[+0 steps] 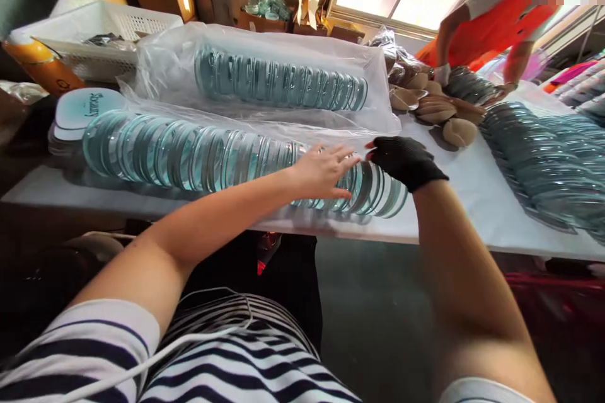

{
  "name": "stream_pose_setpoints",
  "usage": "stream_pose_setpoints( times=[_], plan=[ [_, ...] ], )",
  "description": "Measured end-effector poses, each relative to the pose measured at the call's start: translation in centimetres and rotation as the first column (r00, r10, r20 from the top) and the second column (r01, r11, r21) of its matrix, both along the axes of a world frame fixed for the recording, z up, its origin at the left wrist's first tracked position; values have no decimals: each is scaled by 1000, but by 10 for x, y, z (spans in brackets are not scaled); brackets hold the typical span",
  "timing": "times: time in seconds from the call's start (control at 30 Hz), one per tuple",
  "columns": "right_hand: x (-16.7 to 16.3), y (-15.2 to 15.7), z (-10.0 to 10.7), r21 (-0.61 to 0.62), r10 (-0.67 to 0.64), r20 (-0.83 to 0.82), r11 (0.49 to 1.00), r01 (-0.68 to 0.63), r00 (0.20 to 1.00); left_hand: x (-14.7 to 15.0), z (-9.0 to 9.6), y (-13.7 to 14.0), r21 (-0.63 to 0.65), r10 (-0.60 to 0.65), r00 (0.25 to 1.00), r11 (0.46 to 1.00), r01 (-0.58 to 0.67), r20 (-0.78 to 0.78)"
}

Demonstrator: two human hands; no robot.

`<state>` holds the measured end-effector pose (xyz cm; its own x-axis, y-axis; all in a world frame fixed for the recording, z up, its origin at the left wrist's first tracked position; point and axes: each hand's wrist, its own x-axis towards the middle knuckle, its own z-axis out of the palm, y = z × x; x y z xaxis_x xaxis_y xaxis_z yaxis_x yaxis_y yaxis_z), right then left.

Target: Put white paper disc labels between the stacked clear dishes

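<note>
A long row of clear, teal-tinted round plastic shells (189, 154) stands on edge along the front of the white-covered table. My bare left hand (324, 171) rests over the right part of this row, palm down, fingers spread. My right hand (406, 160) wears a black glove with bare fingertips. It is above the row's right end, fingers pointing left and slightly apart, with nothing visible in them. At the row's left end lies a stack of pale rounded cards (89, 110) with printed lettering. Behind, a second row of similar shells (278, 82) lies in a clear plastic bag (165, 69).
Brown cup-shaped pieces (458, 132) lie right of the bag, and more stacked shells (543, 164) fill the table's right side. A person in orange (496, 19) handles a stack across the table. A white basket (118, 16) stands at back left beside an orange cylinder (45, 66).
</note>
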<state>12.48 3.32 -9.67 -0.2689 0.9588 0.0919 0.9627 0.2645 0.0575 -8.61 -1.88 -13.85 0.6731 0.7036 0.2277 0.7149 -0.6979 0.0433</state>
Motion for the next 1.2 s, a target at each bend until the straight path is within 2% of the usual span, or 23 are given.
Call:
stream_pose_setpoints(
  times=[0.03, 0.07, 0.13, 0.23, 0.43, 0.5, 0.63, 0.77, 0.87, 0.97, 1.03, 1.13, 1.2],
  plan=[
    [-5, 23, 8, -145, 75, 64, 987, -65, 995, 5, -4, 0, 17, 0, 1000, 1000, 0, 1],
    [-12, 42, 11, -276, 154, 107, 954, -119, 982, 8, -8, 0, 35, 1, 1000, 999, -1, 3],
    [-27, 69, 12, -421, 293, 150, 883, -207, 944, 9, -13, -1, 63, 7, 1000, 998, -7, 11],
    [-41, 82, 7, -481, 362, 211, 847, -226, 908, 6, -14, -1, 62, -1, 1000, 998, 0, 15],
    [-38, 82, 4, -560, 338, 183, 808, -185, 923, 6, -12, -1, 34, -3, 1000, 999, 2, 10],
    [-39, 81, 4, -534, 351, 191, 821, -203, 917, 6, -12, 0, 28, 2, 1000, 1000, -2, 9],
    [-43, 71, 6, -368, 382, 252, 887, -277, 889, 6, -12, 1, 10, 2, 1000, 1000, -2, 0],
    [-29, 44, 14, -275, 321, 113, 919, -281, 940, 5, -11, 2, -23, 20, 1000, 1000, -20, -5],
    [-5, 7, 13, -132, 307, 1, 943, -304, 952, 6, -10, 3, -52, 25, 1000, 998, -25, -19],
    [14, -46, -16, -10, 345, -70, 938, -346, 936, 7, -9, 4, -74, 33, 999, 997, -35, -34],
    [19, -83, -55, -1, 339, -71, 941, -340, 938, 6, -9, 3, -87, 34, 998, 996, -37, -44],
    [17, -126, -119, 72, 260, -76, 964, -255, 963, 4, -6, 3, -103, 25, 999, 994, -29, -42],
    [18, -139, -142, 109, 267, -83, 960, -257, 960, 4, 0, 4, -121, 20, 999, 992, -24, -36]
  ],
)
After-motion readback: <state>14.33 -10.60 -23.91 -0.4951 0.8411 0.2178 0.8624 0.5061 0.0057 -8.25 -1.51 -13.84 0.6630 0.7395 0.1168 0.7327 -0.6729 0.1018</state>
